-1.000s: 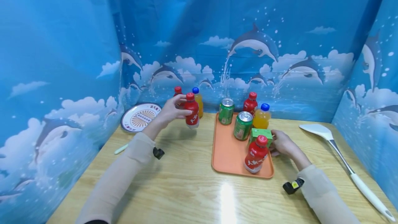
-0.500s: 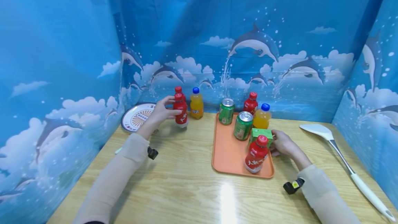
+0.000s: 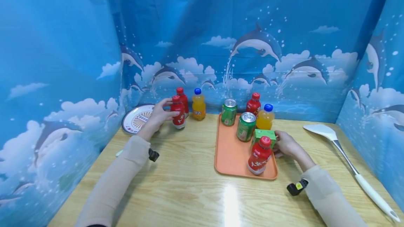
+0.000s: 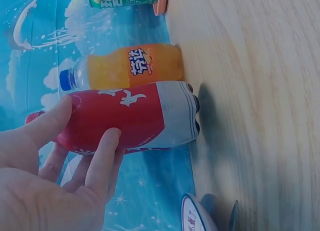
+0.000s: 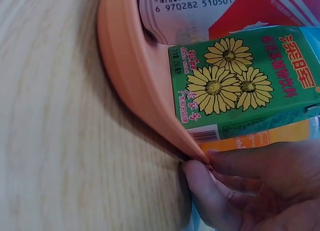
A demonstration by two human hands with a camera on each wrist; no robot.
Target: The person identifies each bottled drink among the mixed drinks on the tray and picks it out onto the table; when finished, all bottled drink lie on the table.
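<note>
My left hand [image 3: 159, 116] holds a red bottle with a white base [image 3: 178, 112] between thumb and fingers, upright, its base close over the table. Right behind it is a second red bottle [image 3: 184, 101], partly hidden. An orange soda bottle with a blue cap [image 4: 125, 66] stands beside them. My right hand [image 3: 285, 144] pinches the rim of the orange tray [image 5: 135, 86] at its right side. On that tray, a green drink carton with yellow flowers [image 5: 235, 81] stands near the fingers, with a red bottle [image 3: 260, 156] in front of it.
Two green cans [image 3: 246, 126], another orange soda bottle [image 3: 265, 117] and a red bottle [image 3: 253, 103] stand toward the tray's back. A white plate [image 3: 137, 119] leans at the back left near a pale green handle [image 3: 119, 153]. A white-handled spatula [image 3: 350, 165] lies at right.
My left hand has carried the red bottle to the left, away from the orange soda bottle and in front of the other red bottle. My right hand stays at the tray's rim.
</note>
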